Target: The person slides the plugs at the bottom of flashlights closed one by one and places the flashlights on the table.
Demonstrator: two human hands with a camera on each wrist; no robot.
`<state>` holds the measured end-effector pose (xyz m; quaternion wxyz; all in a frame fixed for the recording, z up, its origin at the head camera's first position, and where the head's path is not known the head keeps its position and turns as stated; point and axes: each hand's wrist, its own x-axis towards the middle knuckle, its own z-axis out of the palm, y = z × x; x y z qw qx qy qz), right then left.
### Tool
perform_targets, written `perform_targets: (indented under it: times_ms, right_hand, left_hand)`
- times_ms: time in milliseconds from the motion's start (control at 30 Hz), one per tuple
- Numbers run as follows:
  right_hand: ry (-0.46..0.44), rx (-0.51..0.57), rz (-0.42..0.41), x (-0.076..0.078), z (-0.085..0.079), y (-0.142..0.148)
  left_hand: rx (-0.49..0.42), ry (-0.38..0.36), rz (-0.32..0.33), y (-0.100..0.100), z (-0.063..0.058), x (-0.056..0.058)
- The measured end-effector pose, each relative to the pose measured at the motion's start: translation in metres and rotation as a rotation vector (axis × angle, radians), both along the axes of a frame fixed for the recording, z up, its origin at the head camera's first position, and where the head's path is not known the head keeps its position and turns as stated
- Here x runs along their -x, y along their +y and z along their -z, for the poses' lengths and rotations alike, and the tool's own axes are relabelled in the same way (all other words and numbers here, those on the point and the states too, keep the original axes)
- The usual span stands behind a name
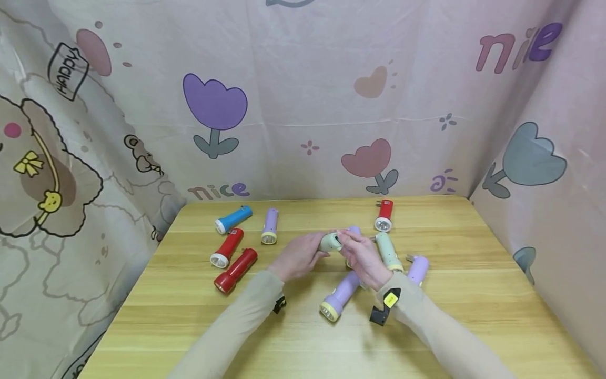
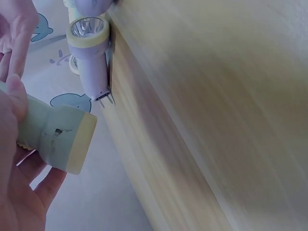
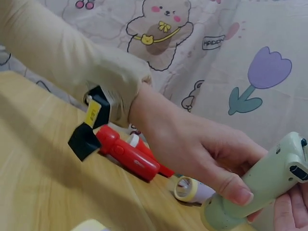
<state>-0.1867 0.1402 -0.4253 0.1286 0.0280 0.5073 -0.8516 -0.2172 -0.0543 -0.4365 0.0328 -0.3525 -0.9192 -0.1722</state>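
A pale green flashlight (image 1: 328, 242) with a cream rim is held above the middle of the table. My left hand (image 1: 300, 255) grips its body near the lens end, thumb across it in the right wrist view. With its fingertips, my right hand (image 1: 366, 258) pinches the tail end, where a dark slot shows on the flashlight (image 3: 274, 168). A scuffed dark mark shows near the rim in the left wrist view. Below the right hand lies a purple flashlight (image 1: 342, 296), partly covered by the wrist. Another purple flashlight (image 1: 354, 230) is mostly hidden behind the right hand.
On the left lie a blue flashlight (image 1: 235, 218), a purple one with a cream rim (image 1: 270, 226), a red one with a white head (image 1: 228, 247) and an all-red one (image 1: 236, 270). Right of my hands are green (image 1: 388, 251), purple (image 1: 418, 269) and red (image 1: 384, 216) flashlights, with prongs showing.
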Motion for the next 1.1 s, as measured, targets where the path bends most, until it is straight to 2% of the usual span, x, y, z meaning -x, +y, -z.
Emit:
perform_targets:
  times_ms: [233, 500, 667, 833, 1000, 1100]
  right_hand:
    - [-0.063, 0.13, -0.028, -0.0012, 0.0005, 0.0009]
    - [-0.096, 0.152, -0.023, -0.0037, -0.0037, -0.0012]
    - [-0.122, 0.158, -0.015, -0.0055, -0.0057, -0.0017]
    - [-0.107, 0.203, -0.01, -0.0068, -0.0051, -0.0022]
    - [-0.059, 0.281, -0.042, -0.0089, -0.0033, -0.002]
    - [-0.053, 0.291, -0.041, -0.0094, -0.0035, -0.0025]
  left_hand:
    - [-0.008, -0.006, 0.017, -0.0029, 0.0002, 0.0008]
    - [0.008, 0.007, 0.014, -0.0026, 0.0007, 0.0016]
    - [-0.021, 0.0, 0.009, -0.0036, 0.0012, 0.0029]
    - [-0.051, 0.003, -0.015, -0.006, 0.0029, 0.0038]
    - [-0.085, 0.032, -0.005, -0.0078, 0.0028, 0.0028]
    - [-0.076, 0.062, 0.0, -0.0081, 0.0028, 0.0029]
